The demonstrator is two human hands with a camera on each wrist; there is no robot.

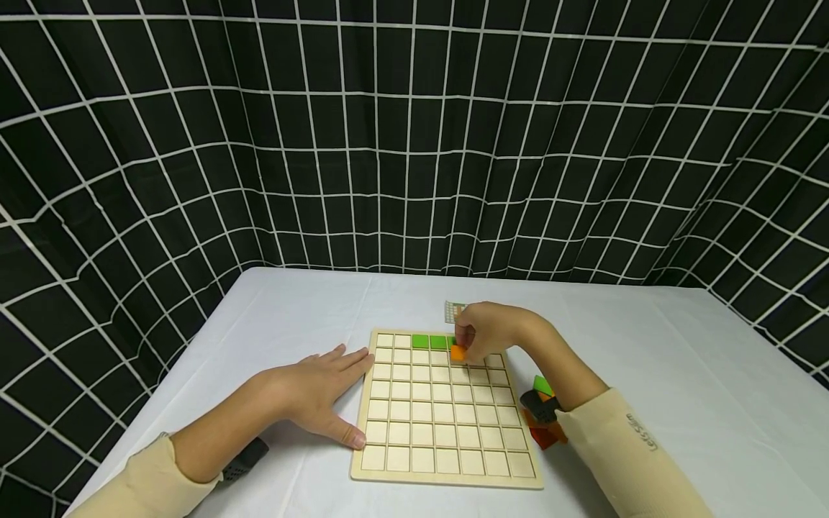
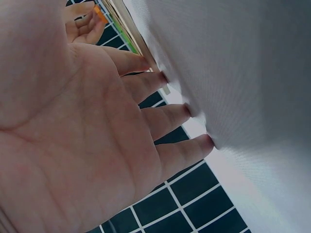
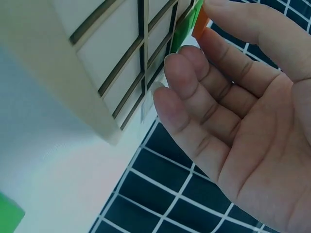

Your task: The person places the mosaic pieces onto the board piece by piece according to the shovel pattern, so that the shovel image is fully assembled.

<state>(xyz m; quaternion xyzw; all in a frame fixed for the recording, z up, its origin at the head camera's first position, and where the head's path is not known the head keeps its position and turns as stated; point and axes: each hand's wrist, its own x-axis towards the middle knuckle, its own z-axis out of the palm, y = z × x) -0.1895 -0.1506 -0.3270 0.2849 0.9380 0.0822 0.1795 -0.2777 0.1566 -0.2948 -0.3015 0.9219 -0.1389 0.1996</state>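
Note:
A wooden grid board point(image 1: 447, 480) lies on the white cloth. Its far row holds green square tiles point(image 1: 429, 342), one partly hidden by my right hand point(image 1: 494, 332). Between thumb and forefinger that hand pinches an orange square tile point(image 1: 458, 353), just over the second row; the right wrist view shows the same orange tile point(image 3: 200, 26) on edge, its other fingers loosely curled. Along the board's left edge rests my left hand point(image 1: 317, 396), fingers straight and spread, thumb at the lower left rim. In the left wrist view its fingertips point(image 2: 206, 141) press on the cloth.
Right of the board sits a loose pile of green, orange and red tiles point(image 1: 541, 437), partly under the right wrist's dark camera point(image 1: 536, 405). Beyond the far edge lies a small printed grid card point(image 1: 452, 311), half covered. Black curtains point(image 1: 414, 129) with white grid lines surround the table.

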